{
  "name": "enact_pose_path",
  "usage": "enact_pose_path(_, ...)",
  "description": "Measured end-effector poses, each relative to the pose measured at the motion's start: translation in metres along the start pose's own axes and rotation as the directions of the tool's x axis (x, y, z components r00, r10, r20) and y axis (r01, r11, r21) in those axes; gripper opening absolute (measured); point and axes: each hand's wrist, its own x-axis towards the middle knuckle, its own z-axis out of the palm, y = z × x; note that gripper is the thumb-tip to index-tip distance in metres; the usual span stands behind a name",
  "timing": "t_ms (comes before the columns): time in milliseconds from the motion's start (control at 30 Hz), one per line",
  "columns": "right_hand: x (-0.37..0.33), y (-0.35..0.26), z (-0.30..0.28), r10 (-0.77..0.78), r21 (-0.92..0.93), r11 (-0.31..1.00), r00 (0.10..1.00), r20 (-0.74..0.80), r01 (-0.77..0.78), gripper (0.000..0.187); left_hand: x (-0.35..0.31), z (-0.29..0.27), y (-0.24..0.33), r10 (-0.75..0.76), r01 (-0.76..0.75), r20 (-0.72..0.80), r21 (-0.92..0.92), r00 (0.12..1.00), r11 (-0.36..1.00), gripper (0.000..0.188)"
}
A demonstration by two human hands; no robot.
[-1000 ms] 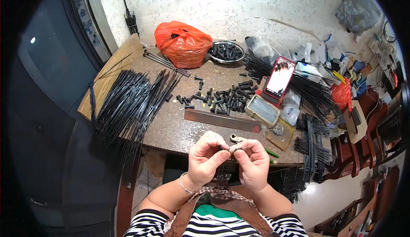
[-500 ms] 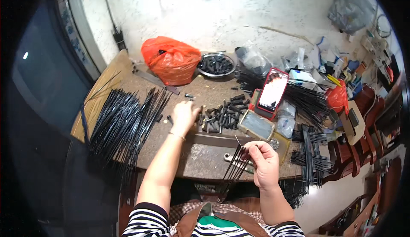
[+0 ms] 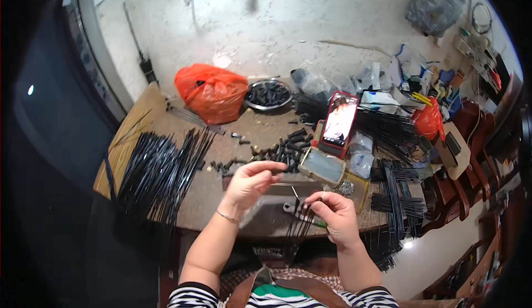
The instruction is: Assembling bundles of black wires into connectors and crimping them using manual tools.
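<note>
My left hand (image 3: 250,187) is over the table's near edge, thumb and fingers closed on a small dark piece (image 3: 279,170) that is mostly hidden by the fingertips. To its right, my right hand (image 3: 339,215) pinches several thin black rods (image 3: 302,223), which hang down at a slant. One bright, thin tip (image 3: 295,191) sticks up from this bunch towards the left hand. Beyond both hands lies a loose heap of short black cylindrical parts (image 3: 285,150). Pliers with green handles (image 3: 317,222) lie beneath the right hand's rods.
A large bundle of black rods (image 3: 152,169) lies at left. Behind are an orange plastic bag (image 3: 213,94) and a metal bowl (image 3: 268,107) of black parts. A red-cased phone (image 3: 339,119) leans by a shallow tray (image 3: 322,165). More rods (image 3: 396,197) lie at right.
My left hand has come back from the parts heap, towards me and right, with a small dark piece in its fingers. My right hand still holds the rods.
</note>
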Motion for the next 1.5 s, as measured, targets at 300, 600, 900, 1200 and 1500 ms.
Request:
enact_pose_path(300,-0.018,-0.008,0.041,-0.135,0.070,0.989,0.985,0.105,0.128,0.013,-0.049,0.041,0.008,0.193,-0.149,0.274,-0.175,0.942,0.973,0.017)
enact_pose_path(600,-0.028,-0.004,0.039,-0.084,0.138,0.988,0.984,0.160,0.062,0.015,-0.064,0.045,0.009,0.179,-0.133,0.312,-0.163,0.933,0.978,0.021)
enact_pose_path(900,-0.026,-0.003,0.038,-0.172,0.118,0.979,0.984,0.048,0.165,0.017,-0.061,0.053,0.019,0.044,-0.030,0.299,-0.051,0.953,0.998,0.014)
enact_pose_path(1200,-0.025,-0.016,0.021,0.041,0.026,0.998,0.943,0.330,-0.053,0.028,-0.062,0.053,0.006,0.122,-0.123,0.296,-0.015,0.947,0.992,0.013)
enact_pose_path(1500,-0.026,-0.004,0.028,-0.258,-0.069,0.964,0.965,-0.044,0.255,0.020,-0.076,0.082,-0.019,0.812,-0.508,0.221,0.855,0.541,0.106,0.015)
